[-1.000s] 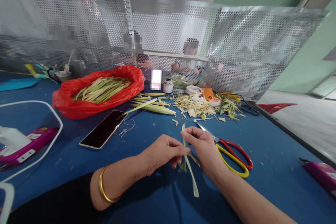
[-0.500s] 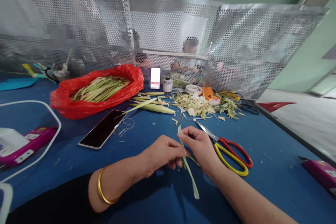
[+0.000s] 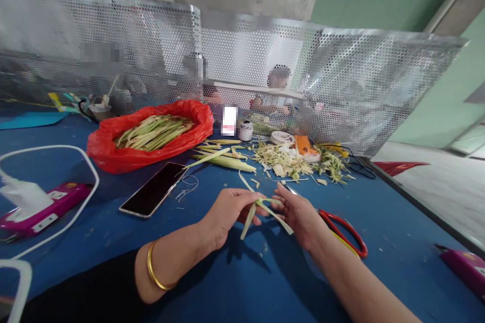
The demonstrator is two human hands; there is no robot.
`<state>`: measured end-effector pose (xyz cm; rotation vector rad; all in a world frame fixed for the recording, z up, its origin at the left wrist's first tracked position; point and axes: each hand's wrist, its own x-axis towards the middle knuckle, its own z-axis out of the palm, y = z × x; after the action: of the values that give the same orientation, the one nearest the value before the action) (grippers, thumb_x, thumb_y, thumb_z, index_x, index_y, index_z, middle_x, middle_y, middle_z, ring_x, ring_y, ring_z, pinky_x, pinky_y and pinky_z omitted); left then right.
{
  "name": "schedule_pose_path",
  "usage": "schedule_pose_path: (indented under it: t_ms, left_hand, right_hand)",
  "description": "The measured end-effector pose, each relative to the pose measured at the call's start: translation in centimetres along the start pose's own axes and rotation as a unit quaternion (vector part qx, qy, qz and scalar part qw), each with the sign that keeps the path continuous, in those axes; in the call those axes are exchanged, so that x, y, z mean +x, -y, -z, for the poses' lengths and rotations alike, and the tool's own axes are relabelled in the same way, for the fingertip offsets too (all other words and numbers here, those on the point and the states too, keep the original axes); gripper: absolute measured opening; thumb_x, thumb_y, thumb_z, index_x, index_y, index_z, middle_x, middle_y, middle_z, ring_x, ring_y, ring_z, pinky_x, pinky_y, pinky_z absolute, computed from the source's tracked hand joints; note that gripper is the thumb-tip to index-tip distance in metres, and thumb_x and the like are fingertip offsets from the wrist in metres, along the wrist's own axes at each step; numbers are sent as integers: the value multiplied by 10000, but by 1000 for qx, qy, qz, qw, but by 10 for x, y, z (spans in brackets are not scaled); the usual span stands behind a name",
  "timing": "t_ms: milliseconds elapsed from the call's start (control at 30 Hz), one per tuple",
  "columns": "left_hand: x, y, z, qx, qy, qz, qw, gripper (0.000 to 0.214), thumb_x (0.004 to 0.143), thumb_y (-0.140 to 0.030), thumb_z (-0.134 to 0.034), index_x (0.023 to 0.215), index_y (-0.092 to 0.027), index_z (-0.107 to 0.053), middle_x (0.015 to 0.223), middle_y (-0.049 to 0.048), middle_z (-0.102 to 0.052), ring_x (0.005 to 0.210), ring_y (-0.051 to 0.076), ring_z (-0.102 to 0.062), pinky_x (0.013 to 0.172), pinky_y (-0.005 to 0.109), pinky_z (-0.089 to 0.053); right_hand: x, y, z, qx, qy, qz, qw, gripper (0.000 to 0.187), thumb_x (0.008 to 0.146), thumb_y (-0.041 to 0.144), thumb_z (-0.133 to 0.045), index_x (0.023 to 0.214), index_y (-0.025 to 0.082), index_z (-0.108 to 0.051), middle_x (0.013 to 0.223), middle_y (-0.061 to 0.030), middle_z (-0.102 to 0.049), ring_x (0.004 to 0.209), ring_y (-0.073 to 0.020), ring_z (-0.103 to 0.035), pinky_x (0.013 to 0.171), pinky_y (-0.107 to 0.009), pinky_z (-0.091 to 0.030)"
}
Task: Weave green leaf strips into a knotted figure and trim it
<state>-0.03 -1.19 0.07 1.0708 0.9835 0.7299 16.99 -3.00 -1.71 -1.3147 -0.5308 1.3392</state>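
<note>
Knotted piece: pale green, flat strips of plant leaf (image 3: 259,202) meeting at a small central knot, loose ends splayed, raised above the blue tabletop (image 3: 401,267) between the two hands.
Left hand: the bare left hand (image 3: 232,210), thumb and forefinger pinching the piece beside its knot.
Right hand: the bare right hand (image 3: 299,212), fingers loosely bent at the right-hand strip ends; whether they grip one cannot be told.
Step in hand: apparently the handling of strips around the knot, left hand steadying, right hand at the free ends.
Demand of the next move: in judgement, a firm left pinch and a clear fingertip hold on one strip, without tearing the thin leaf.
Scissors: red-and-yellow-handled metal scissors (image 3: 360,237), partly hidden behind the right hand and forearm.
Leaf supply: a crumpled red plastic bag (image 3: 104,156) holding long green leaves (image 3: 153,131).
Trimmings: a heap of pale, chopped leaf scraps (image 3: 282,162), beyond the hands.
</note>
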Motion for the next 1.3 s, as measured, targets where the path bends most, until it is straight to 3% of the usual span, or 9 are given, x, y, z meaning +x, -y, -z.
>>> schedule_pose_path:
  t_ms: [100, 200, 300, 467, 767, 933, 1067, 1133, 1300]
  left_hand:
    - [-1, 1, -1, -2, -10, -14, 1000, 280, 776, -357, -635, 878, -117, -735, 696, 67, -731, 512, 120, -623, 589, 240, -466]
    - [0, 3, -3, 15, 10, -15, 1000, 266, 771, -366, -642, 811, -117, -726, 697, 72, -731, 508, 121, -625, 558, 230, -452]
    - [0, 6, -5, 25, 40, 5, 999, 294, 769, -410, -643, 757, -122, -699, 679, 72, -723, 501, 120, -619, 542, 225, -440]
    - [-1, 6, -7, 19, 68, 53, 996, 255, 693, -387, -706, 712, -138, -657, 561, 12, -652, 466, 95, -557, 536, 218, -425]
    - [1, 10, -3, 27, 105, 52, 993, 215, 645, -325, -731, 710, -127, -681, 554, 24, -658, 491, 115, -564, 536, 231, -421]
    - [0, 9, -4, 36, 74, 19, 996, 200, 658, -322, -723, 648, -128, -674, 545, 33, -656, 489, 116, -558, 514, 228, -395]
    - [0, 5, -3, -10, 32, 19, 999, 318, 682, -439, -726, 723, -124, -697, 659, 52, -697, 538, 117, -588, 581, 244, -437]
    - [2, 4, -2, -35, 25, 23, 999, 386, 708, -502, -690, 759, -119, -697, 689, 58, -700, 551, 120, -597, 595, 251, -443]
    - [6, 7, 1, -23, 9, -6, 1000, 360, 644, -447, -759, 785, -126, -679, 621, 7, -646, 520, 102, -558, 558, 236, -421]
  right_hand:
    - [-1, -1, 0, 46, 7, -37, 998, 220, 815, 366, -701, 760, 157, -657, 617, -5, -645, 513, -103, -597, 431, -180, -484]
    - [-4, -1, 0, 81, 62, -58, 993, 162, 755, 268, -759, 778, 129, -680, 579, 3, -644, 453, -84, -576, 419, -163, -477]
    - [-7, -3, -1, 109, 89, -26, 990, 190, 641, 162, -819, 773, 143, -682, 578, 25, -652, 488, -68, -595, 499, -140, -506]
    - [-7, -7, -3, 98, 121, 1, 988, 259, 567, 236, -873, 680, 122, -669, 573, 2, -646, 500, -83, -585, 525, -174, -519]
    - [-1, -12, -2, 90, 78, 41, 992, 286, 540, 270, -884, 608, 148, -635, 516, 26, -586, 464, -76, -528, 465, -171, -472]
    - [-1, -11, -2, 68, 68, 73, 993, 293, 586, 328, -866, 681, 156, -648, 573, 25, -612, 510, -84, -562, 525, -183, -481]
    - [-7, 3, 3, -61, 56, 103, 991, 409, 665, 488, -793, 878, 161, -673, 761, -38, -707, 630, -143, -642, 573, -230, -488]
    - [-11, 8, 4, -154, 84, 136, 975, 408, 720, 538, -723, 879, 165, -671, 757, -33, -695, 656, -158, -638, 614, -256, -488]
    - [-16, 5, 4, -368, 149, 251, 883, 244, 817, 407, -631, 714, 187, -637, 602, 23, -590, 592, -142, -545, 602, -259, -429]
